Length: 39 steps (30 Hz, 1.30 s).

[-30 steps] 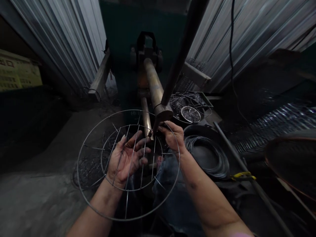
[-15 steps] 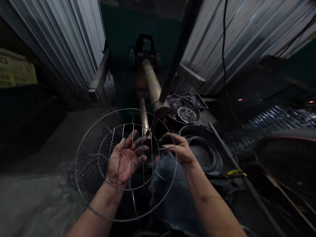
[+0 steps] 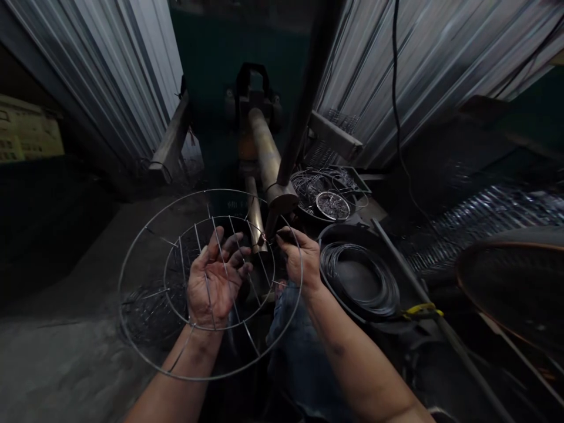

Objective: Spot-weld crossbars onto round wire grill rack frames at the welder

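Note:
A round wire rack (image 3: pixel 244 322), two rings joined by short spokes with parallel bars across the inner one, lies tilted over my left hand. My left hand (image 3: pixel 215 285) is palm up beneath the bars, fingers apart and loosely curled. On the right side, my right hand (image 3: pixel 303 255) is closed at the outer ring, thumb and fingers pinched together. Just past the fingers are the thick upper arm (image 3: pixel 268 155) and thinner lower arm (image 3: pixel 255 217) of what looks like a spot welder. A small coppery tip (image 3: pixel 263 238) sits by the rack's bars.
Coiled wire (image 3: pixel 385 282) lies in a dark round tub at right, behind it a small round bowl (image 3: pixel 333 205) of metal bits among loose wire. A dark heap of wire pieces (image 3: pixel 150 311) is on the floor at left. A metal bar (image 3: pixel 403 258) runs along the right.
The rack has turned, its bars now slanting, and shifted left. My right hand has moved up and left and closed its fingers at the outer ring. My left hand moved slightly left.

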Each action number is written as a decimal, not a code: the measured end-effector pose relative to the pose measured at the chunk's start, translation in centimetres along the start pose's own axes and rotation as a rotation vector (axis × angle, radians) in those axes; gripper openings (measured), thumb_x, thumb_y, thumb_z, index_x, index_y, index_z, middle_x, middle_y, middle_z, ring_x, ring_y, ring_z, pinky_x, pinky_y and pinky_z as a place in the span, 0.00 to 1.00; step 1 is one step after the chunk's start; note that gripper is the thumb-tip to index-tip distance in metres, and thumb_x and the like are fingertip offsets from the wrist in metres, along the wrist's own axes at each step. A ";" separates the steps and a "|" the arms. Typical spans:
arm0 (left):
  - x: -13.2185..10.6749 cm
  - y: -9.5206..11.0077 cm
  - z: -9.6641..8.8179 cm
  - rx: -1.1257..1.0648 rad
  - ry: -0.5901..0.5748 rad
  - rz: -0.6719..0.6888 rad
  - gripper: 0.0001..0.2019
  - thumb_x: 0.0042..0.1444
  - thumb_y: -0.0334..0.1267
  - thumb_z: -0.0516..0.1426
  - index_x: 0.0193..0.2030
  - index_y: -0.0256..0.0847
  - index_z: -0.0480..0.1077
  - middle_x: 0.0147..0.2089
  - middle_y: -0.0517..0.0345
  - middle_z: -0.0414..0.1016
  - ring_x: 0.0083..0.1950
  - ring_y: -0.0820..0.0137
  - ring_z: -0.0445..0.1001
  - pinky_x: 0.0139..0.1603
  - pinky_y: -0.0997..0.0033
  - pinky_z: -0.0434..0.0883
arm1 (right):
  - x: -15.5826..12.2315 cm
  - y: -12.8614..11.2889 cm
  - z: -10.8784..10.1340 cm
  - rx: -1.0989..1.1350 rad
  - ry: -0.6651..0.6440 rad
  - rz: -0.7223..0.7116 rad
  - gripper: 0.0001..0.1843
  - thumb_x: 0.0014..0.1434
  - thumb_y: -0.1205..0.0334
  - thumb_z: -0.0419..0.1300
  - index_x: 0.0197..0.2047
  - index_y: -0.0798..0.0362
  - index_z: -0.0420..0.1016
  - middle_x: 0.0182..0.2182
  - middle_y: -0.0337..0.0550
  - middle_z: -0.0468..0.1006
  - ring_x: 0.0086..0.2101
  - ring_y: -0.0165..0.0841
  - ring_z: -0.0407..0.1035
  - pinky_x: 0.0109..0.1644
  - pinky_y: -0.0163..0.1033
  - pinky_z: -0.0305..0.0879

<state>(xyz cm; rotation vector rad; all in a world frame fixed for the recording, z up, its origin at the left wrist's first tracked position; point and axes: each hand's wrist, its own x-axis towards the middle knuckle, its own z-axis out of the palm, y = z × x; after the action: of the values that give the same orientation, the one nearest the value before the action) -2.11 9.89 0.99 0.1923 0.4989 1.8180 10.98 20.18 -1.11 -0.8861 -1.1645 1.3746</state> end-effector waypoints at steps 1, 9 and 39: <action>0.2 0.1 0.0 -0.002 0.005 0.004 0.17 0.62 0.39 0.46 0.53 0.44 0.71 0.54 0.48 0.71 0.44 0.61 0.75 0.38 0.62 0.74 | 0.3 0.0 0.1 -0.013 -0.011 -0.024 0.12 0.43 0.56 0.68 0.31 0.53 0.78 0.28 0.39 0.75 0.30 0.32 0.67 0.35 0.36 0.66; 1.5 0.1 -0.1 -0.031 -0.001 0.024 0.18 0.63 0.40 0.44 0.52 0.41 0.71 0.52 0.46 0.72 0.44 0.60 0.75 0.37 0.62 0.74 | 1.6 0.5 0.3 -0.018 -0.082 -0.141 0.07 0.46 0.60 0.66 0.29 0.53 0.77 0.27 0.37 0.74 0.30 0.31 0.67 0.39 0.37 0.65; 0.5 -0.5 -1.9 0.096 -0.140 0.145 0.35 0.39 0.34 0.68 0.59 0.43 0.67 0.48 0.58 0.73 0.50 0.63 0.71 0.54 0.59 0.73 | -0.3 0.1 0.2 -0.029 0.078 -0.035 0.13 0.44 0.54 0.69 0.30 0.53 0.78 0.19 0.34 0.68 0.19 0.25 0.58 0.22 0.32 0.56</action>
<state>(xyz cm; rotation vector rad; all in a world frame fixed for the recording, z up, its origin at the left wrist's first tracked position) -2.53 10.04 -0.94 0.4278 0.4836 1.9070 10.80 19.88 -1.16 -0.9282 -1.1377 1.2864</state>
